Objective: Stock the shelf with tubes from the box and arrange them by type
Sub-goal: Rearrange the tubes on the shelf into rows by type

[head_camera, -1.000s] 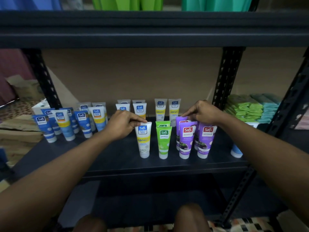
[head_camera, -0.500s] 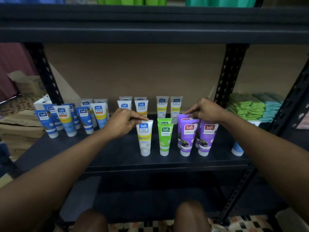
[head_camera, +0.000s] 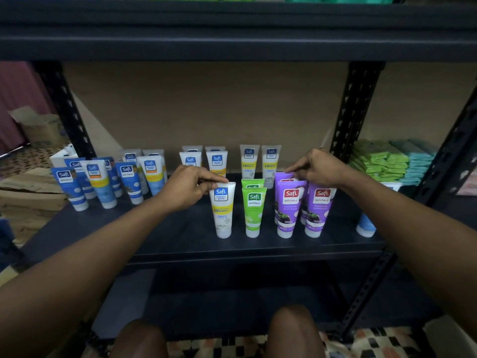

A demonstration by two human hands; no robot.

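While both bare arms reach in from the lower corners, the left hand (head_camera: 188,187) pinches the top of a white Vitamin C tube (head_camera: 222,209) at frame centre, and the right hand (head_camera: 318,167) pinches a purple tube (head_camera: 282,177) behind two front purple tubes (head_camera: 289,208). A green tube (head_camera: 253,210) stands between them on the dark shelf (head_camera: 167,236); blue tubes (head_camera: 100,183) stand at left.

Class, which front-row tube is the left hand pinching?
The white tube with the yellow band, left of the green tube; the left hand pinches its top edge.
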